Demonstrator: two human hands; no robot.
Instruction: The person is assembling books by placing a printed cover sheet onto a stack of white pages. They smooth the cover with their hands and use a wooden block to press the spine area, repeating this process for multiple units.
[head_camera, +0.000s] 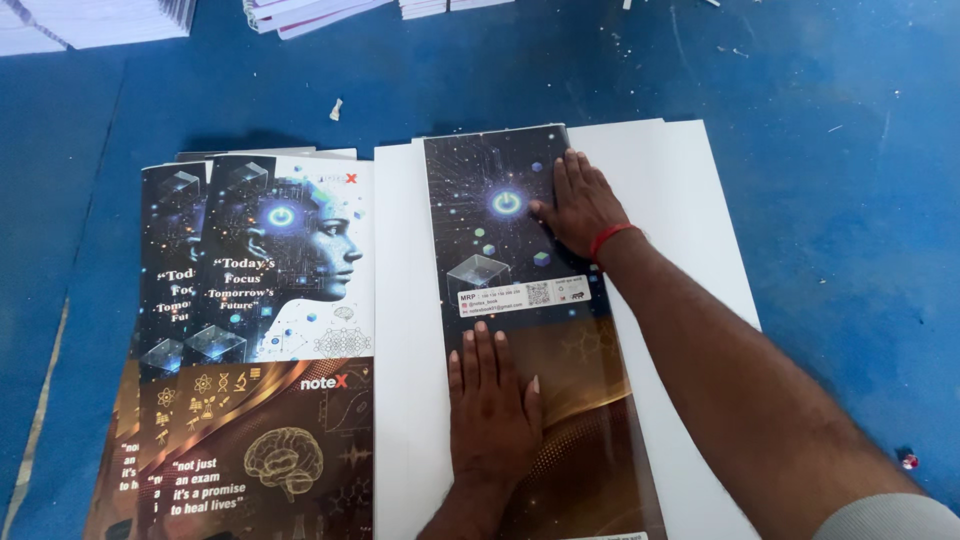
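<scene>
We press our left hand (492, 405) flat, fingers spread, on the lower half of a dark printed cover (520, 300) at frame centre; our right hand (582, 205) lies open on its upper right edge. White sheets (680, 190) lie beneath, printed covers (270, 340) stacked left

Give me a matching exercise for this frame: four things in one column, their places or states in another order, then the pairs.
Things:
1. left hand
2. right hand
3. stack of printed covers
4. white sheets

Places:
A. fanned out at the left on the blue floor
B. flat on the near half of the dark folded cover
C. flat on the far right edge of that cover
D. under the dark folded cover

Pairs: 1-B, 2-C, 3-A, 4-D
</scene>
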